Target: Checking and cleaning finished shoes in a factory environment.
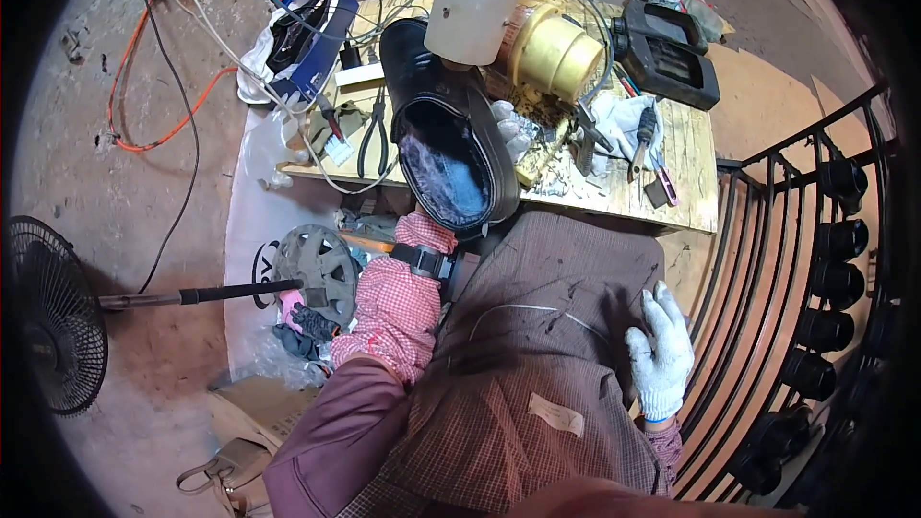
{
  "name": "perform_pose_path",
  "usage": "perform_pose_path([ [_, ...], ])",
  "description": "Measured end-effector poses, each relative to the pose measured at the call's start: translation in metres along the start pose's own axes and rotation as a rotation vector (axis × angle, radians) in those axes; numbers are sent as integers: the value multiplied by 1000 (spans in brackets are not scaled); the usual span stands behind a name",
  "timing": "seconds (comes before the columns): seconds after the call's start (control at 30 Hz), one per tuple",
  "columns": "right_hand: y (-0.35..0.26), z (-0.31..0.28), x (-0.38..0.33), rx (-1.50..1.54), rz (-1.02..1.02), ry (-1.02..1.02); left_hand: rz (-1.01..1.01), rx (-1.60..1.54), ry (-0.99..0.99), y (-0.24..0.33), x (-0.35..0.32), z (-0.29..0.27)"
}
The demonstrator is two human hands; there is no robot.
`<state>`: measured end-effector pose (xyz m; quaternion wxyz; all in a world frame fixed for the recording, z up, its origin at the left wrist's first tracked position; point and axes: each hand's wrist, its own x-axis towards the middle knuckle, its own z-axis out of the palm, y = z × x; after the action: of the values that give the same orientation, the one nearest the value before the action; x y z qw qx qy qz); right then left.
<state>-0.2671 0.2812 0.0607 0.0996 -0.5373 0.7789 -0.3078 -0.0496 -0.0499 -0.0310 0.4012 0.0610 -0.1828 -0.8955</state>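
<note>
Nearest, low centre of frame: checked apron cloth [537,364] over the lap, w/ right hand [660,350] in a white knit glove lying flat on it at lower right, fingers loosely spread, holding nothing. A thin wire [532,310] curves across the cloth just left of that hand, apart from it.

Mid frame: left hand [434,240], red checked sleeve + dark wrist strap, reaches up to the lower edge of the black welding mask [451,149]. Hand mostly hidden behind the mask, so can't tell if that grip is closed on it or only touching.

Mask sits centre-frame, hollow side up, tilted over the near edge of the wooden worktop [686,149]. Looks like a stiff, light plastic shell; dark lens window prob. fragile, smooth shell a bit slippery in gloves. Best held by rim or handle, not the window.

Further back: pliers [374,134], brass-coloured fitting [552,53], black case [667,53].
</note>
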Motion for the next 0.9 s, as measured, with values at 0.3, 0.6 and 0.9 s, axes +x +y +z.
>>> perform_pose_path([
  [0.3,7,5,-15,-41,100,-25,138,160,318,0,-45,40],
  [0.6,14,6,-6,-69,52,-77,641,659,728,35,9,85],
  [0.9,-1,8,8,-57,-39,-55,687,760,711,44,37,120],
])
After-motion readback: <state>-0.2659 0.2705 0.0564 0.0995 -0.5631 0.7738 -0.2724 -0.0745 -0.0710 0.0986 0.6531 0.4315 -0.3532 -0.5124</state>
